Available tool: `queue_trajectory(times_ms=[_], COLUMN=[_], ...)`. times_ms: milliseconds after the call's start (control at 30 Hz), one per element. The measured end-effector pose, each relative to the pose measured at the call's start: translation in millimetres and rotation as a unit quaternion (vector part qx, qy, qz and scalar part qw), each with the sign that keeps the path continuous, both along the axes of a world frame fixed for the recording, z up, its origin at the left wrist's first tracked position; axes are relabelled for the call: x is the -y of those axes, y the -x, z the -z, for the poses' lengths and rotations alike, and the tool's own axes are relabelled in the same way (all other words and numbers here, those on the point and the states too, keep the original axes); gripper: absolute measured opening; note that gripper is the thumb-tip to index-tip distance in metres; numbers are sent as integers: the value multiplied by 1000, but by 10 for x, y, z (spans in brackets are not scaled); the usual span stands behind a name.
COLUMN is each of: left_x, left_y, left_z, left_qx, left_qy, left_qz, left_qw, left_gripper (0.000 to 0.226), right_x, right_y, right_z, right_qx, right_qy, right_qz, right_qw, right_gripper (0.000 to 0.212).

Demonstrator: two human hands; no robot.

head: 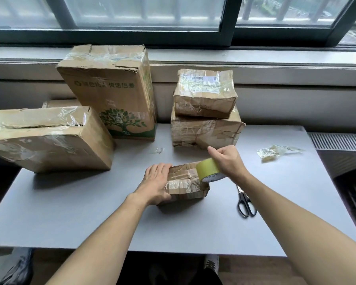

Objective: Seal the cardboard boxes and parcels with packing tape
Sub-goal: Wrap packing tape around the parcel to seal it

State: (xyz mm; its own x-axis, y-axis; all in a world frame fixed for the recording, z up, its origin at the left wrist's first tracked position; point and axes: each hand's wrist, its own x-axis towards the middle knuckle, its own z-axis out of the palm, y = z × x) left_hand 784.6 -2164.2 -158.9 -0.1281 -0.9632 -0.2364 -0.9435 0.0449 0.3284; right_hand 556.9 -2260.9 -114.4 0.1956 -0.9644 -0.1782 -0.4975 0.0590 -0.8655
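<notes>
A small, crumpled cardboard parcel [185,185] lies in the middle of the grey table [90,212]. My left hand [155,183] holds its left end, fingers wrapped over the top edge. My right hand [227,161] grips a yellowish roll of packing tape [208,168] that rests on the parcel's right top edge. Clear tape shows across the parcel's top.
Black-handled scissors [245,202] lie right of the parcel. A tall box with a green tree print [115,95] and a flat box [43,138] stand at the left; two stacked parcels [206,112] sit behind. A wad of used tape [275,152] lies at the right.
</notes>
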Motion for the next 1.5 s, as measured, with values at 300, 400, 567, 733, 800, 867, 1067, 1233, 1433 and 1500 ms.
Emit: queue_trajectory(times_ms=[300,400,567,733,800,867,1067,1233,1433,1500], left_x=[7,6,18,12,12,14,3,24,15,39], left_y=[5,-3,-5,6,5,4,12,-38,-37,-50], left_z=[20,30,42,21,22,34,26,44,54,97], left_qx=[3,1,0,-4,0,2,8,2,11,9], left_qy=[-1,2,6,-1,-5,-2,0,-2,-3,1], left_qz=[-2,-7,-8,-7,-3,-2,5,5,5,6], left_qw=[1000,1000,1000,1000,1000,1000,1000,1000,1000,1000], left_gripper=[91,90,90,88,90,91,92,95,95,95], right_x=[84,48,82,64,59,61,7,-71,-151,-143], right_y=[-18,-27,65,77,71,70,29,-152,-445,-467], right_z=[-49,47,174,366,421,457,453,502,561,591], right_qx=[-253,-281,-329,-329,-322,-313,-332,-345,-351,-371], right_qy=[110,115,107,73,61,49,78,207,242,212], right_qz=[-36,-45,-39,-22,-19,-16,-61,-110,-312,-311], right_qw=[960,952,938,941,945,948,938,909,849,849], right_gripper=[58,53,44,43,45,47,49,45,78,80])
